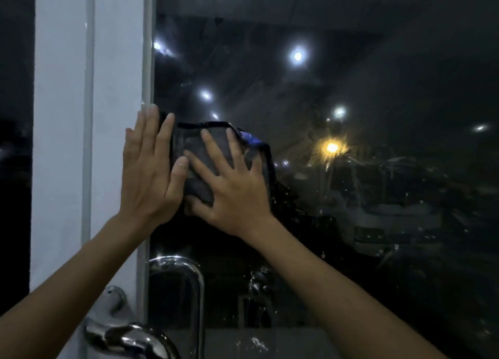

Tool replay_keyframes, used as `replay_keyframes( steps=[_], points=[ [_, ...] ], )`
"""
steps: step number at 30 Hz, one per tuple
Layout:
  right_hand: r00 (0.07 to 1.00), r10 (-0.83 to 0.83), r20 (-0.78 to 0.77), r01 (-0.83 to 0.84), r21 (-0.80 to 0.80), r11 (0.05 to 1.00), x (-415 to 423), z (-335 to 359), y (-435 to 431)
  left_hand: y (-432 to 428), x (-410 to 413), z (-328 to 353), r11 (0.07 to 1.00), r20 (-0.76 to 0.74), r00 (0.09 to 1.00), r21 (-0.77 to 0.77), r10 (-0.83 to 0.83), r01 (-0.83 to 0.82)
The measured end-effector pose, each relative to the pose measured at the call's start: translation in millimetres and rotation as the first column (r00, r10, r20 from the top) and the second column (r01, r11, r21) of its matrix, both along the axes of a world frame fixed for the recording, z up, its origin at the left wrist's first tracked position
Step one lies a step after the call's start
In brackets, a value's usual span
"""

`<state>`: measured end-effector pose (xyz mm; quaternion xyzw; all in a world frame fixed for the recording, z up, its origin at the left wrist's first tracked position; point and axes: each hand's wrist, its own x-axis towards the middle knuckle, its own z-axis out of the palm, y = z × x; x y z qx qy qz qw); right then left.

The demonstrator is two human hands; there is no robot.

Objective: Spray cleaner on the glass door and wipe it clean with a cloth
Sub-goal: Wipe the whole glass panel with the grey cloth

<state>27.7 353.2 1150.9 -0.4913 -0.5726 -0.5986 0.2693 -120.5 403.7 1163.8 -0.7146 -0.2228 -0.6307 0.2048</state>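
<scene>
A dark grey cloth (208, 153) with a black hem and a blue patch lies flat against the glass door (351, 169), near the pane's left edge. My right hand (229, 188) presses on it with fingers spread and straight. My left hand (148, 169) lies flat beside it, fingers straight, partly on the white door frame (62, 115) and partly on the cloth's left edge. Droplets and wet streaks show on the glass below and to the right of the cloth. No spray bottle is in view.
A chrome pull handle (189, 283) curves off the door below my hands. A chrome lever handle (129, 337) sits at the bottom left. Beyond the glass it is night, with street lamps and parked cars (391, 218).
</scene>
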Motion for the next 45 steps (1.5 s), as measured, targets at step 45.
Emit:
replay_keyframes(
  steps=[45],
  points=[
    [0.855, -0.098, -0.509, 0.196, 0.142, 0.97, 114.3, 119.7, -64.4, -5.8, 52.5, -8.7, 0.998, -0.03, 1.0, 0.062, -0.005, 0.007]
  ],
)
